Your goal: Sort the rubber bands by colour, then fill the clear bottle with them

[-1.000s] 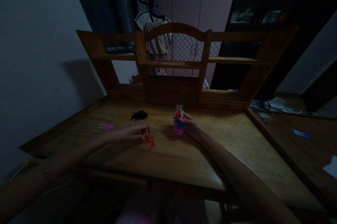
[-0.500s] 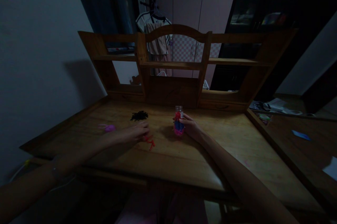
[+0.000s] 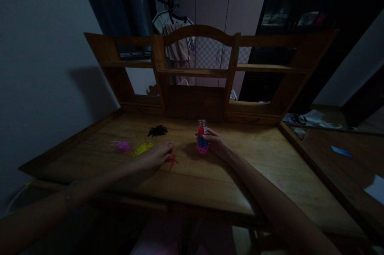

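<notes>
The right hand (image 3: 218, 143) wraps its fingers around the upright clear bottle (image 3: 202, 143), and the left hand (image 3: 159, 154) bends over red pieces (image 3: 173, 161), pinching or not I cannot tell, at a wooden desk (image 3: 210, 183) before a dim wardrobe (image 3: 211, 3).

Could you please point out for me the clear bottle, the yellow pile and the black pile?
Clear bottle (image 3: 202, 142), head view: middle of its front wall.
Yellow pile (image 3: 143, 149), head view: centre of its visible part.
Black pile (image 3: 157, 130), head view: its middle.
</notes>
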`<action>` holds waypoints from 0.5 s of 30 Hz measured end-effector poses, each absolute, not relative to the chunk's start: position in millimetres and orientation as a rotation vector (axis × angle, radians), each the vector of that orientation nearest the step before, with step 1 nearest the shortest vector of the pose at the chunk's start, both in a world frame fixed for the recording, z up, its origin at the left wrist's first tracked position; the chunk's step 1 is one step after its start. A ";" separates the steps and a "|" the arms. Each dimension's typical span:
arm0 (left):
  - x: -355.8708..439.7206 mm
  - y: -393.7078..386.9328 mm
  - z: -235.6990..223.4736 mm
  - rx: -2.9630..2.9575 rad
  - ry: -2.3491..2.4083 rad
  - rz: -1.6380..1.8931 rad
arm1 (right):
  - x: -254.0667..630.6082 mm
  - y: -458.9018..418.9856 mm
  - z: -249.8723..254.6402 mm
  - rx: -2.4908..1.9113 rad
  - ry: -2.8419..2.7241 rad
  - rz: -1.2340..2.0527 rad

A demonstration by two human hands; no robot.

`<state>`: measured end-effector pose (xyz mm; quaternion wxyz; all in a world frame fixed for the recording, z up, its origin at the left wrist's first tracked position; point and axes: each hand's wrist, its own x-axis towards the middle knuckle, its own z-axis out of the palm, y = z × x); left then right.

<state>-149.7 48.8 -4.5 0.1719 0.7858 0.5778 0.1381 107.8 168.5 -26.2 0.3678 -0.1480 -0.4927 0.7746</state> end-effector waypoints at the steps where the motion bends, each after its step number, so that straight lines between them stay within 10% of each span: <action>1: -147.9 49.0 -6.3 2.237 1.654 0.380 | 107.8 168.3 -25.9 -0.381 -1.268 1.987; 15: -157.3 48.2 0.8 2.342 1.205 0.308 | 105.6 168.6 -27.4 -0.404 -1.289 1.952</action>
